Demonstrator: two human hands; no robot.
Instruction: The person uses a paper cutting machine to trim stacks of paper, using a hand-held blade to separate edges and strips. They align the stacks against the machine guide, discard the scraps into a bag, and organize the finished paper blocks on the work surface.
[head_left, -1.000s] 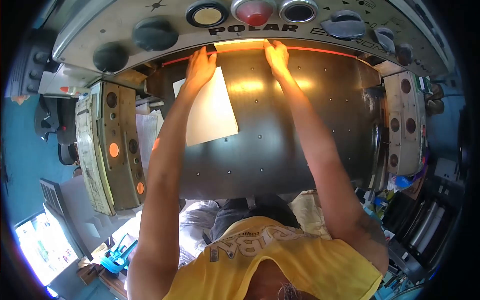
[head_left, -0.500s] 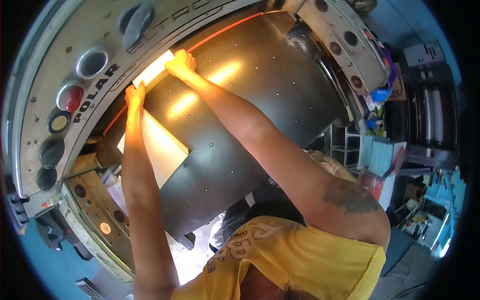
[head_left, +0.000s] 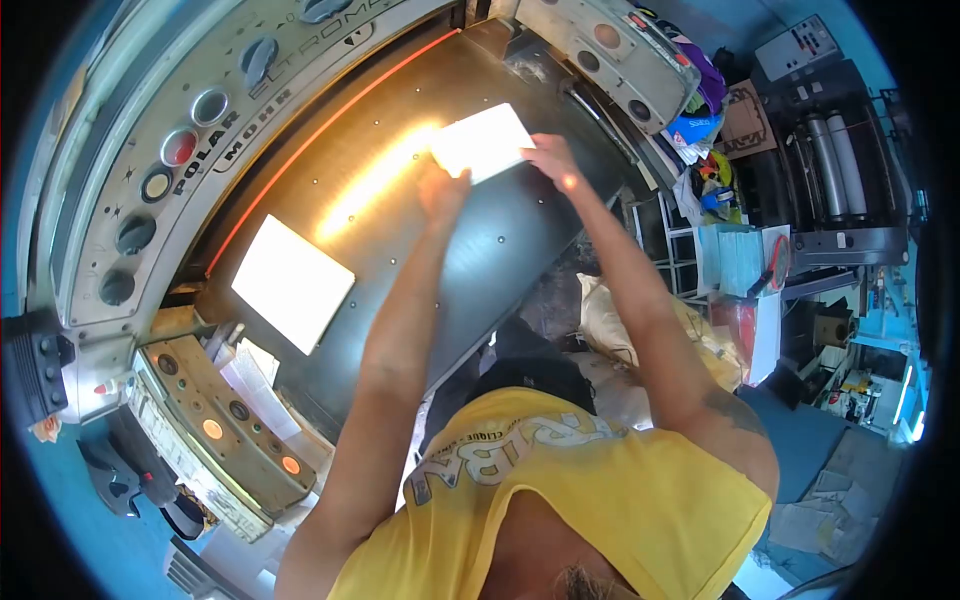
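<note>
A stack of white paper (head_left: 485, 142) lies on the dark metal bed of a paper cutter, glaring under the lamp. My left hand (head_left: 443, 188) grips its near left edge, thumb on top. At the right corner, my right hand (head_left: 552, 160) holds the same stack, its fingers partly hidden under or behind the edge. A second white paper stack (head_left: 292, 283) rests to the left on the bed, apart from both hands. The red line (head_left: 330, 128) crosses the bed by the machine front.
The cutter's front panel (head_left: 205, 150) with knobs and a red button runs along the upper left. Side control panels (head_left: 212, 425) flank the bed. At right stand light blue paper stacks (head_left: 735, 258), a purple cloth (head_left: 703, 75) and a machine with rollers (head_left: 840, 165).
Both hands have drawn the paper stack away from the red line and across to the right. The second stack, formerly partly behind my left arm, now shows fully.
</note>
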